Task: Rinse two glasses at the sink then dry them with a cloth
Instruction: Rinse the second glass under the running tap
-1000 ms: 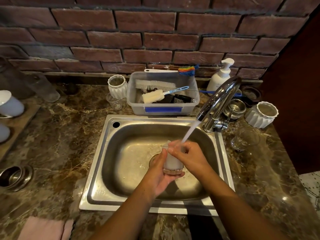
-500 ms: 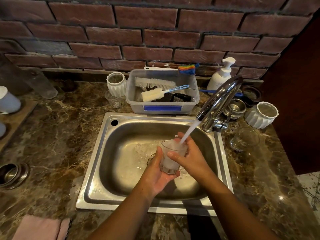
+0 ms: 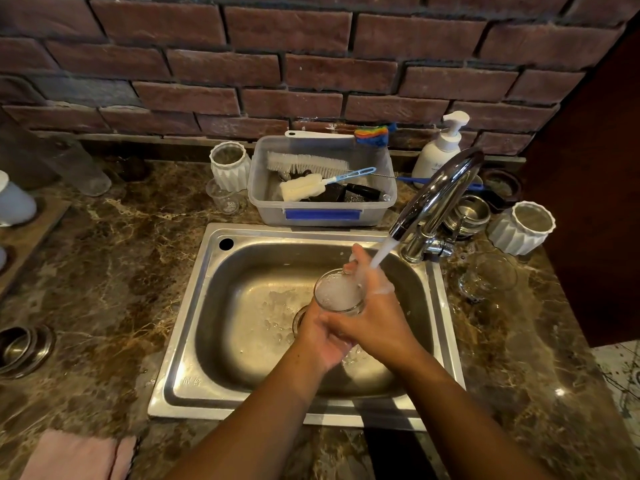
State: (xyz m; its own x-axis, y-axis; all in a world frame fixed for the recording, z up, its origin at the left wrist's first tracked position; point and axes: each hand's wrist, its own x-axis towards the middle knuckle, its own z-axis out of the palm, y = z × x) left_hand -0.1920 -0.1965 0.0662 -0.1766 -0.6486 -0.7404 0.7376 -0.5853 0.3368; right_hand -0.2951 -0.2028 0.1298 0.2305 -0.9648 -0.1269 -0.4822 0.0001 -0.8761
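Over the steel sink [image 3: 194, 327], a clear glass [image 3: 337, 292] full of foamy water tilts under the stream from the chrome tap [image 3: 436, 199]. My left hand [image 3: 320, 337] grips it from below, around its base. My right hand [image 3: 372, 317] wraps round its right side, fingers reaching past the rim into the running water. A second clear glass [image 3: 486, 277] stands on the counter to the right of the sink. A pink cloth [image 3: 74, 455] lies at the counter's front left edge.
Behind the sink stands a plastic tub [image 3: 322, 216] with brushes, a small glass [image 3: 225, 200] and a white ribbed cup [image 3: 230, 166] to its left. A soap pump [image 3: 440, 147], metal bowls [image 3: 467, 213] and another white cup [image 3: 524, 228] stand at the right. Steel bowls [image 3: 24, 348] lie far left.
The glass has risen toward the tap and tipped, and now brims with foamy water. My right hand has slid up along its side into the stream.
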